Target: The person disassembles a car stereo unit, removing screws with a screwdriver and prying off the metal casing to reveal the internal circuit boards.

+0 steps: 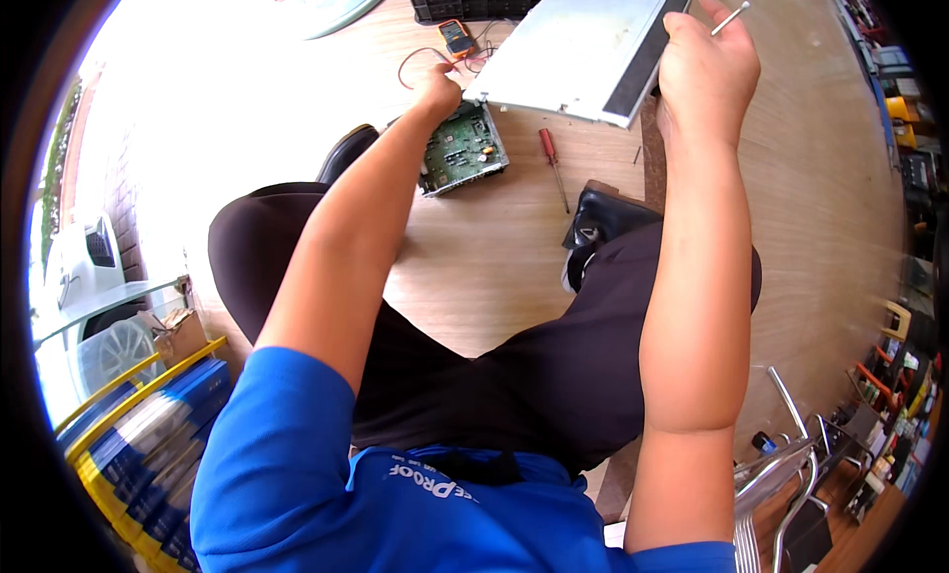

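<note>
A flat white metal panel (578,49) with a dark strip along its right side is held tilted above the floor. My right hand (707,74) is closed on its right edge. From between those fingers a thin metal rod (732,17) with a pale tip sticks out; its other end is hidden. At the panel's near left corner is my left hand (438,90), curled with its fingers partly hidden, and it appears to grip that corner. Just below, an open metal case with a green circuit board (463,148) lies on the floor, partly covered by my left forearm.
A red-handled screwdriver (549,148) lies right of the circuit board, near my black shoe (608,217). Behind are an orange multimeter (456,39) with leads and a black crate (474,0). A metal-framed chair (791,474) and a yellow-edged rack (148,444) stand at the sides.
</note>
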The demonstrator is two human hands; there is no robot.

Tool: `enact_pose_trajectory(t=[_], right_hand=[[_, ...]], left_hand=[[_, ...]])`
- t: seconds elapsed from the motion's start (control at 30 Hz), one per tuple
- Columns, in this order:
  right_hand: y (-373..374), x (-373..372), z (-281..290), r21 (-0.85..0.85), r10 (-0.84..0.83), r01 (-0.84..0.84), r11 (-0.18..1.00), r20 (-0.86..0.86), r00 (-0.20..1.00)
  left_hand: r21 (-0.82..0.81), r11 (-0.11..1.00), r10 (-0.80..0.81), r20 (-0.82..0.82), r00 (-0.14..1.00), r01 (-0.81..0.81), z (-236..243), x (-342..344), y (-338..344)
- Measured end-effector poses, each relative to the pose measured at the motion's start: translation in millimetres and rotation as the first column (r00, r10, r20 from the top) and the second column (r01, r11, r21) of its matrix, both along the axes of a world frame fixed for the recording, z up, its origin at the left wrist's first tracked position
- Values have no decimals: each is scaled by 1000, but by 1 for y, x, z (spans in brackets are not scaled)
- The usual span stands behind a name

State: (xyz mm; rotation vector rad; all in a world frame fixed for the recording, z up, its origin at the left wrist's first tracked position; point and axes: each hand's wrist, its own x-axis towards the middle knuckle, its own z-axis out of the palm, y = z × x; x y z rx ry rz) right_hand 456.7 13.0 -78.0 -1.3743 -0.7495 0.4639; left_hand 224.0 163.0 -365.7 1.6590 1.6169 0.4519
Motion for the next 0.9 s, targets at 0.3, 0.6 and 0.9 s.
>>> enact_pose_trajectory(t=[0.3,0.6,0.9], right_hand=[[-10,-27,-1,44,-122,114,992,365,923],[-81,-122,35,495,384,-497,713,319,867],[-67,-112,81,245,840,-809,534,-259,476]], left_hand=[[-562,821,569,792,-219,102,188,25,-163],[-333,900,369,926,85,-281,312,-73,-153],[97,991,-61,938,340,-92,351,-145,-113]])
